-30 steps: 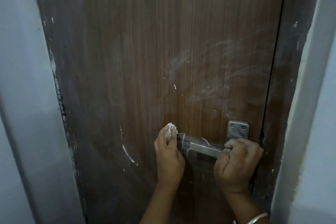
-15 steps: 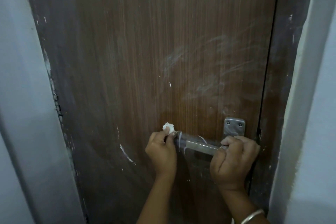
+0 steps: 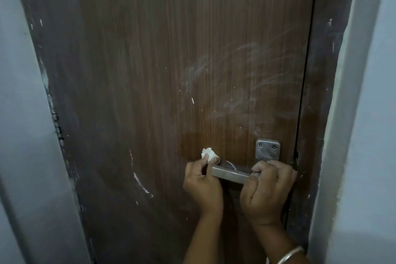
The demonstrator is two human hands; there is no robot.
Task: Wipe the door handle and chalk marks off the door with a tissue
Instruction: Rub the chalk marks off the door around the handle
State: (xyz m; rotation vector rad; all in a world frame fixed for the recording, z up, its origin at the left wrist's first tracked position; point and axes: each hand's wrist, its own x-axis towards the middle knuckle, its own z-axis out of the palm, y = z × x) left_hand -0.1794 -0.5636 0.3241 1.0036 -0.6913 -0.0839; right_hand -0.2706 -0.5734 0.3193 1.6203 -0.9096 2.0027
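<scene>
Pinches the wadded tissue [image 3: 208,153] between thumb and fingertips of the left hand [image 3: 203,180], right at the free end of the door handle [image 3: 231,174], pressed to the bar's top edge. Grips the same bar with the right hand [image 3: 267,186], fingers curled fully round it just below the mounting plate [image 3: 267,149], apparently to steady it. Compared with a second ago, has drawn the tissue a little way inward, from just past the bar's tip to over its end, and has lowered and tightened the left hand; has kept the right hand in its place. Reads as short rubbing strokes on the handle's end, so probably still on the handle part of the job. Leaves a thin white curl [image 3: 231,165] showing just behind the bar between the two hands, impossible to place on bar or on door [image 3: 150,70]. Leaves the chalk marks [image 3: 246,83] smeared across the wood above the handle as pale as before, likewise the curved white streak [image 3: 140,182] lower left. Points to a door-wiping half not yet begun. Calls next, most likely, for working the tissue along the bar toward the plate, after freeing that stretch from the right hand's grip, then lifting to the smears. Risks a small wad clogged with dust before reaching the larger patch.
</scene>
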